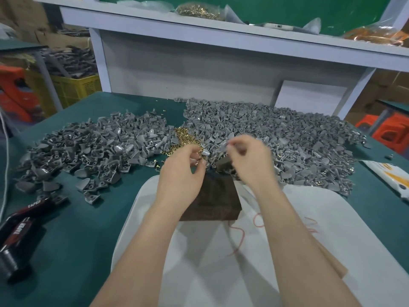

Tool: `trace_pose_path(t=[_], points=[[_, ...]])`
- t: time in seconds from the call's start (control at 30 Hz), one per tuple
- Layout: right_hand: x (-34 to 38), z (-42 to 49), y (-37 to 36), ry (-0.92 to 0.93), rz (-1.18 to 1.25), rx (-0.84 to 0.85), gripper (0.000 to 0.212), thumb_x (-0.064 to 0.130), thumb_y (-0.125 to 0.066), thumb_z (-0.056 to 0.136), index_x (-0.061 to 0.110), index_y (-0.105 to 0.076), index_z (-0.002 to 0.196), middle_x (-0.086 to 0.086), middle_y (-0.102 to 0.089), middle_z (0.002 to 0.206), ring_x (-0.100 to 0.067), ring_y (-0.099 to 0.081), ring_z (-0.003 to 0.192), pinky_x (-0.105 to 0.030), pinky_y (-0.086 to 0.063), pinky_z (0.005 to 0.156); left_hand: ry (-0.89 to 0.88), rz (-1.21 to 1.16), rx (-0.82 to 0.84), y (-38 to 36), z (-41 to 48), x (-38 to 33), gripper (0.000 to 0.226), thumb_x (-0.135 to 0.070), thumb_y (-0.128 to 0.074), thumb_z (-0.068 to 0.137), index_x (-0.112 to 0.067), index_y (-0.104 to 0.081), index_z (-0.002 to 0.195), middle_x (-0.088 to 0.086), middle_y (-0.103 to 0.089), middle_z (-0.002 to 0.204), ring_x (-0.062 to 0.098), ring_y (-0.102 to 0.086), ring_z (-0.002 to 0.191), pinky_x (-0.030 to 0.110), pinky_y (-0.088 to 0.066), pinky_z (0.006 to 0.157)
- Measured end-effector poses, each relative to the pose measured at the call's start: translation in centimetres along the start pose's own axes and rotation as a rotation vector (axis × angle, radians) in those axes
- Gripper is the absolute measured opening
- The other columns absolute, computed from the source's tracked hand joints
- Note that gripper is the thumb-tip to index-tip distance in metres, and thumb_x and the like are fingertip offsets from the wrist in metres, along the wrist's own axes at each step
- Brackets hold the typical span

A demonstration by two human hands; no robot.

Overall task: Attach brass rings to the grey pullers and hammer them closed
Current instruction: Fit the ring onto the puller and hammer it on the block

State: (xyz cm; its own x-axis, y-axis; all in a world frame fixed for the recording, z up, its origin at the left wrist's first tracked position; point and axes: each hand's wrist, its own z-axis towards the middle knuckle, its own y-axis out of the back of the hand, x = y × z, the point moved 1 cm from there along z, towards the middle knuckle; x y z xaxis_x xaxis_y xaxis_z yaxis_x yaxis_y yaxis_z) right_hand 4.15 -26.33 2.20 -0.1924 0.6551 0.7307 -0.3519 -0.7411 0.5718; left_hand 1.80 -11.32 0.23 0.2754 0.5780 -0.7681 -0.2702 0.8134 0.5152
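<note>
Two hands work over the wooden block [212,196]: left hand [183,171] pinches a grey puller [205,153]; right hand [247,160], blurred, grip state unclear; brass rings [186,138] at twelve o'clock.

Legible marking confined to the black-and-red tool [21,227] lying left of the white cloth [221,273]: "TAPER" printed 2 times in white capitals along its body. Orange print on the white packet [389,176] right of the cloth too blurred to read. Nothing else legible.
</note>
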Motion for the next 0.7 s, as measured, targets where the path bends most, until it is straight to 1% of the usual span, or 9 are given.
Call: trace_pose_path(t=[0.07,0.13,0.17,0.2,0.3,0.43,0.5,0.63,0.7], points=[[0.1,2.4,1.0,-0.129,-0.048,-0.160,0.045,0.020,-0.060,0.091,0.028,-0.046,0.133,-0.001,-0.053,0.129,-0.008,-0.057,0.101,-0.008,-0.045,0.085,0.062,-0.114,-0.166,0.6,0.4,0.0,0.025,-0.019,-0.055,0.093,-0.021,-0.057,0.118,-0.011,-0.059,0.108,0.004,-0.054,0.094,0.020,-0.038,0.084],[0.5,3.9,0.9,-0.276,-0.224,-0.082,0.075,0.025,-0.059,0.091,0.033,-0.013,0.149,-0.012,-0.018,0.155,-0.032,-0.025,0.139,-0.037,-0.025,0.114,0.149,-0.283,-0.340,1.4,0.6,0.1,0.020,-0.016,-0.052,0.094,-0.025,-0.057,0.111,-0.013,-0.057,0.106,0.001,-0.054,0.093,0.015,-0.038,0.079],[1.0,4.0,0.2,-0.261,-0.323,-0.022,0.077,0.027,-0.058,0.091,0.036,-0.008,0.150,-0.014,-0.007,0.157,-0.036,-0.012,0.143,-0.046,-0.015,0.116,0.199,-0.396,-0.414,1.8,0.8,0.2,0.019,-0.014,-0.051,0.094,-0.028,-0.056,0.106,-0.014,-0.057,0.104,-0.001,-0.054,0.093,0.012,-0.039,0.076],[1.7,3.9,-1.0,-0.178,-0.387,0.040,0.072,0.026,-0.056,0.092,0.036,-0.014,0.149,-0.014,-0.010,0.157,-0.036,-0.014,0.143,-0.047,-0.015,0.115,0.255,-0.517,-0.483,2.1,0.9,0.4,0.019,-0.013,-0.050,0.094,-0.030,-0.055,0.102,-0.014,-0.057,0.103,-0.002,-0.054,0.091,0.010,-0.040,0.075],[4.3,2.5,-5.7,0.170,-0.360,0.302,0.038,0.021,-0.053,0.094,0.027,-0.052,0.132,-0.004,-0.052,0.138,-0.024,-0.052,0.122,-0.038,-0.039,0.104,0.405,-0.809,-0.654,2.8,1.4,1.6,0.019,-0.008,-0.046,0.094,-0.024,-0.054,0.103,-0.006,-0.058,0.105,0.006,-0.055,0.093,0.015,-0.041,0.081],[6.8,1.5,-12.2,0.320,-0.538,0.595,0.037,0.008,-0.050,0.090,0.023,-0.060,0.123,-0.006,-0.061,0.122,-0.027,-0.057,0.109,-0.037,-0.048,0.091,0.485,-0.943,-0.799,3.3,1.7,2.6,0.020,-0.005,-0.039,0.094,-0.019,-0.050,0.104,0.000,-0.052,0.104,0.007,-0.050,0.082,0.006,-0.040,0.063],[7.3,1.5,-14.3,0.329,-0.618,0.625,0.032,0.007,-0.048,0.089,0.016,-0.058,0.118,-0.008,-0.062,0.115,-0.029,-0.058,0.105,-0.037,-0.045,0.085,0.502,-0.936,-0.821,3.3,1.7,2.9,0.021,-0.006,-0.038,0.094,-0.019,-0.049,0.106,0.000,-0.052,0.105,0.004,-0.049,0.079,0.004,-0.039,0.057],[7.4,1.6,-15.4,0.349,-0.638,0.506,0.016,0.010,-0.045,0.091,0.013,-0.053,0.105,-0.008,-0.062,0.110,-0.028,-0.058,0.103,-0.038,-0.035,0.084,0.547,-0.955,-0.803,3.3,1.8,3.2,0.022,-0.008,-0.038,0.094,-0.018,-0.048,0.110,0.001,-0.053,0.110,0.009,-0.051,0.089,0.012,-0.041,0.069],[7.2,2.0,-14.9,0.301,-0.558,0.471,0.018,0.006,-0.047,0.089,0.011,-0.052,0.106,-0.008,-0.062,0.107,-0.028,-0.058,0.100,-0.037,-0.039,0.084,0.568,-0.959,-0.759,3.2,1.7,3.2,0.023,-0.008,-0.039,0.093,-0.019,-0.048,0.111,0.003,-0.053,0.116,0.011,-0.052,0.092,0.012,-0.041,0.069]])
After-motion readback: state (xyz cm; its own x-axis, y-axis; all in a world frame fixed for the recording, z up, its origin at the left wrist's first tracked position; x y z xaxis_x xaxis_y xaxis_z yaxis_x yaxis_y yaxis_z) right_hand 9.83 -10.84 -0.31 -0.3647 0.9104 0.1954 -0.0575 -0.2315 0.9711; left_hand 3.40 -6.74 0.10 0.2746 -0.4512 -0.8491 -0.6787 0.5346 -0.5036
